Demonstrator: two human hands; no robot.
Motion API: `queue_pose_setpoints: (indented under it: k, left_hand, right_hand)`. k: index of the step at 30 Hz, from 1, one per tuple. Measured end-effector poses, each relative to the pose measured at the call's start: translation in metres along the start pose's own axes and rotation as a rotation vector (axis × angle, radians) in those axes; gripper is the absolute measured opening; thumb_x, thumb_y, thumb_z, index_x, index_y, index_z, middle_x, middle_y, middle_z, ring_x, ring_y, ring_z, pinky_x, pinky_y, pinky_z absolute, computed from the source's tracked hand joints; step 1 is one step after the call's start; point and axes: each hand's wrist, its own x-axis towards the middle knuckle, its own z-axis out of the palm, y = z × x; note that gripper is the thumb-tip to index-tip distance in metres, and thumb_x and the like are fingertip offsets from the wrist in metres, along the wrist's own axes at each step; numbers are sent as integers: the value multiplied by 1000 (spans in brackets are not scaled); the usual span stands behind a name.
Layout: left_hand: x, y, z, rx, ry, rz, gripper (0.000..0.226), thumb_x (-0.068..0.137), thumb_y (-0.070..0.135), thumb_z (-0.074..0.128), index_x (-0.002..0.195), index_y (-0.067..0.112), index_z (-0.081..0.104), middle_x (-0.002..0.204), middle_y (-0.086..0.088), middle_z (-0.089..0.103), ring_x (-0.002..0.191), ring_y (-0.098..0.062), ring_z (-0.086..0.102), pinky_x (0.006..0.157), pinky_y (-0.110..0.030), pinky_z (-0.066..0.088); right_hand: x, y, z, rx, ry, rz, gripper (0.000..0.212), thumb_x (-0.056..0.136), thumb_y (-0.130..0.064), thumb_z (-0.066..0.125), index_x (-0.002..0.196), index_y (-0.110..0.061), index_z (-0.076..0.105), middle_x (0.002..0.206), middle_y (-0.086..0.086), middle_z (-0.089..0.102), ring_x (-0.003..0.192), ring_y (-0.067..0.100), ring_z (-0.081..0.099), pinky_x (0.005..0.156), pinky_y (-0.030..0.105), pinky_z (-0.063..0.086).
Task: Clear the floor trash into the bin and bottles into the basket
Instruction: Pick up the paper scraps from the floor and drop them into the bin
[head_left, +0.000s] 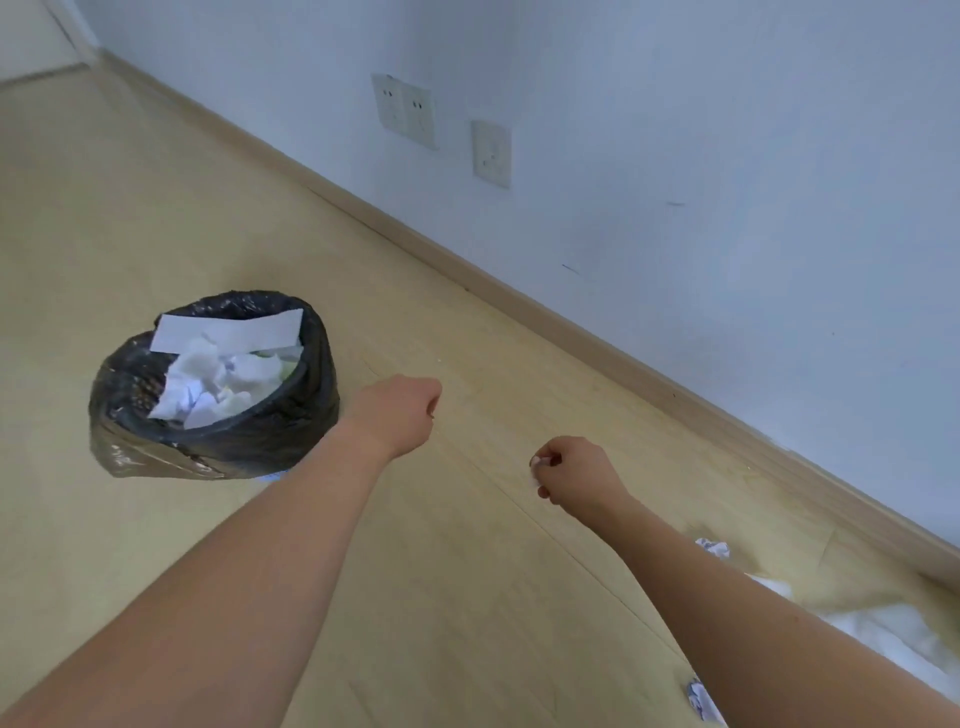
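A bin (291, 415) lined with a black bag stands on the wooden floor at the left. It is filled with crumpled white paper, and a flat white strip (228, 330) lies across its rim. My left hand (400, 410) hovers just right of the bin with its fingers curled under; nothing shows in it. Farther right and nearer me, my right hand (576, 475) has curled fingers that pinch what looks like a small white scrap (534, 462). Crumpled paper balls lie on the floor at the right (714, 546) and by my right forearm (698, 696). No bottles or basket are in view.
A blurred white heap (883, 639) lies on the floor at the lower right, near the skirting board (571, 322). The pale wall carries wall sockets (410, 111). Bare wooden floor (130, 208) stretches left and behind the bin.
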Motion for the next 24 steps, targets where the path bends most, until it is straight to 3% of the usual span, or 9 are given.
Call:
queue_pose_setpoints:
  k: [3,6,9,13,16,18,20,24]
  left_hand:
    - [-6,-44,-32,-144,225,-75,9,92,15,46,93,17,55,84,-4,63,75,-23,56,63,-33,45]
    - [-10,-93,-47,-192,341,-171,16,96,18,44,99,18,60,85,-2,65,74,-19,56,64,-31,46]
    - [-15,-159,-55,-289,437,-334,17,95,19,44,98,20,61,82,-1,66,73,-20,58,63,-31,46]
    - [-35,-227,-39,-244,482,-485,13,94,23,46,89,21,58,71,3,61,71,-22,61,72,-33,47]
    - [-39,-242,-27,-234,414,-559,20,94,23,44,106,24,60,85,3,67,82,-21,62,85,-36,42]
    - [-39,-252,-26,-259,486,-601,31,94,20,43,121,24,57,88,1,69,84,-21,61,90,-39,44]
    - [-37,-258,-30,-318,598,-633,33,94,15,43,124,22,57,92,0,69,85,-21,61,91,-42,46]
    - [-31,-255,-35,-401,646,-662,33,94,13,42,124,19,56,110,-3,66,95,-23,60,91,-45,47]
  right_hand:
    - [13,-68,14,13,19,-94,22,91,-12,48,90,-4,69,72,4,64,58,16,53,54,24,41]
    - [28,-141,37,10,1,-198,22,94,-18,49,90,-10,69,70,-5,59,54,12,53,49,21,41]
    - [47,-209,67,-27,-4,-331,23,95,-21,47,90,-13,69,77,-3,62,68,17,60,56,26,47]
    - [63,-279,117,-147,-17,-463,24,93,-17,45,92,-7,67,87,8,67,70,21,60,62,32,50]
    - [77,-305,157,-194,-66,-497,25,92,-16,47,96,-3,67,99,13,69,77,24,61,71,35,52]
    - [85,-309,178,-197,-127,-468,25,94,-20,51,111,-12,67,111,6,67,88,18,60,77,31,49]
    - [91,-305,185,-171,-142,-429,38,94,-24,55,131,-18,57,122,3,61,102,20,59,85,28,48]
    - [94,-277,167,-169,-91,-438,37,95,-24,54,132,-22,54,115,-1,62,90,15,58,72,25,46]
